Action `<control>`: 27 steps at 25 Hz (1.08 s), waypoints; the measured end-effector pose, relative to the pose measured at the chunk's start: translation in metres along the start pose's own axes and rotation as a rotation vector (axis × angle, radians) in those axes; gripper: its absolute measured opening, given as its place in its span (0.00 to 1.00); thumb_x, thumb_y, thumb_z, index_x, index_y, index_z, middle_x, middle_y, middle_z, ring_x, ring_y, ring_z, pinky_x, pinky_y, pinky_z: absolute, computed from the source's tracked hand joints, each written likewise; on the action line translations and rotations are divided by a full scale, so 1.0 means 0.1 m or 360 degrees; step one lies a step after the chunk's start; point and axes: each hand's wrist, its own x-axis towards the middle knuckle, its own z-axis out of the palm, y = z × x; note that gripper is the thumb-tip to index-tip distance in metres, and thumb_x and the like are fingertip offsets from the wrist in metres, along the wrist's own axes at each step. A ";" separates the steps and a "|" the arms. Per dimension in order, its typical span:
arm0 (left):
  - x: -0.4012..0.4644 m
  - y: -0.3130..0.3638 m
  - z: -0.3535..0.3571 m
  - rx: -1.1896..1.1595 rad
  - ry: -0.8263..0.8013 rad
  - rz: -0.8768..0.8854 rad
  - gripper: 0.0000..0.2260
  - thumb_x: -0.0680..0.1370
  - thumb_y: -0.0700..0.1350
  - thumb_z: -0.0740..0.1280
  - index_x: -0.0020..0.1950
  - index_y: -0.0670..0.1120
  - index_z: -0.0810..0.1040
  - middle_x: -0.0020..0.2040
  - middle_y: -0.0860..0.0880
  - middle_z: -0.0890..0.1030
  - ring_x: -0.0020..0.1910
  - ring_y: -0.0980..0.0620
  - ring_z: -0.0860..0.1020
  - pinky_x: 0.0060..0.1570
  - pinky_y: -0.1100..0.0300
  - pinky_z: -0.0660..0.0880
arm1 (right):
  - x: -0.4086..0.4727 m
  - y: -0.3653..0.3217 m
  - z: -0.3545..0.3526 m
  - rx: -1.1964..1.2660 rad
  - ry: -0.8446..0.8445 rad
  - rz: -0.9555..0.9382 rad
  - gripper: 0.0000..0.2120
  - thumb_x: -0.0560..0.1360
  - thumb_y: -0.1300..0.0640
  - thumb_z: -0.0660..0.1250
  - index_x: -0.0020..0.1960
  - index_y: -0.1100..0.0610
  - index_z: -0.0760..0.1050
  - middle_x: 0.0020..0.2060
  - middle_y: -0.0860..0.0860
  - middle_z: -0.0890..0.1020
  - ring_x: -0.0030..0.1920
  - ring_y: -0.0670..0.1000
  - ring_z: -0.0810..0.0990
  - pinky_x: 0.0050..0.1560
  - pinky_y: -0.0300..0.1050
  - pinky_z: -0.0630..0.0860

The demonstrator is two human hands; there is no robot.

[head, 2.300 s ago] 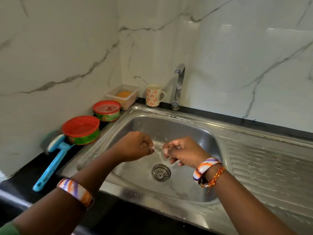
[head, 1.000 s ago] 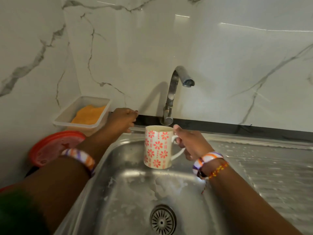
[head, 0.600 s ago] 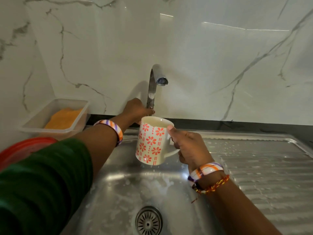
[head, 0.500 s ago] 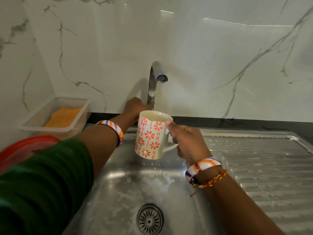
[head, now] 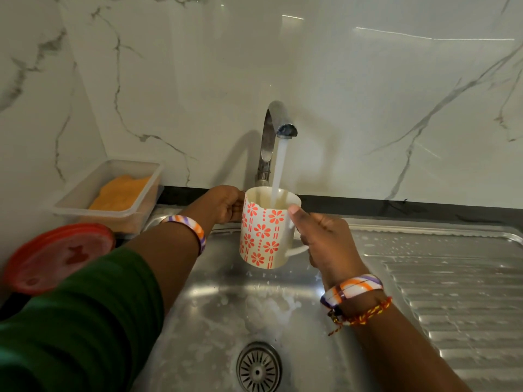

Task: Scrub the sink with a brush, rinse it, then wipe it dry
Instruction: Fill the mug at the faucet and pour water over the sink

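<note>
Running now where it was dry half a second ago, the tap fills the mug gripped by the right hand at centre frame; left hand curls at the tap's base. Rinsing the soapy sink seems next.

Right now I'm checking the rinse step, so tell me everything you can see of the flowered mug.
The mug looks ceramic, cream with columns of red-orange flowers and dashes, and a pale loop handle on its right. It is held roughly upright above the sink, its base clear of the basin. The right hand grips the handle, thumb on the rim. Water from the tap streams into its open top. The left hand lies behind it; contact cannot be told.
</note>
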 end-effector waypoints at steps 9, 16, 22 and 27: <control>-0.02 0.02 0.07 0.0060 0.0072 0.0010 0.07 0.80 0.39 0.60 0.51 0.36 0.74 0.36 0.43 0.77 0.34 0.49 0.77 0.46 0.54 0.76 | -0.03 0.30 -0.04 -0.0110 0.0042 -0.0163 0.14 0.77 0.46 0.58 0.37 0.50 0.73 0.33 0.42 0.76 0.36 0.43 0.74 0.34 0.29 0.66; 0.02 0.00 0.08 0.0031 0.0128 -0.0007 0.12 0.80 0.39 0.59 0.38 0.38 0.73 0.36 0.44 0.77 0.34 0.50 0.76 0.53 0.54 0.75 | 0.00 0.48 0.02 0.0046 0.0062 -0.0164 0.15 0.77 0.49 0.60 0.32 0.47 0.70 0.29 0.37 0.74 0.32 0.41 0.75 0.27 0.23 0.70; 0.08 -0.01 0.10 0.0067 0.0116 -0.0014 0.12 0.81 0.42 0.59 0.40 0.39 0.74 0.36 0.45 0.77 0.33 0.52 0.74 0.52 0.54 0.75 | 0.08 0.61 0.11 0.0079 0.0019 -0.0177 0.17 0.78 0.52 0.60 0.30 0.51 0.70 0.29 0.46 0.75 0.32 0.44 0.73 0.37 0.32 0.69; 0.10 -0.03 0.07 0.0191 0.0098 -0.0032 0.11 0.81 0.45 0.59 0.43 0.41 0.76 0.43 0.45 0.81 0.53 0.45 0.79 0.62 0.48 0.72 | 0.09 0.69 0.15 0.0123 0.0008 -0.0169 0.19 0.78 0.54 0.60 0.28 0.52 0.70 0.24 0.44 0.72 0.29 0.44 0.70 0.36 0.32 0.68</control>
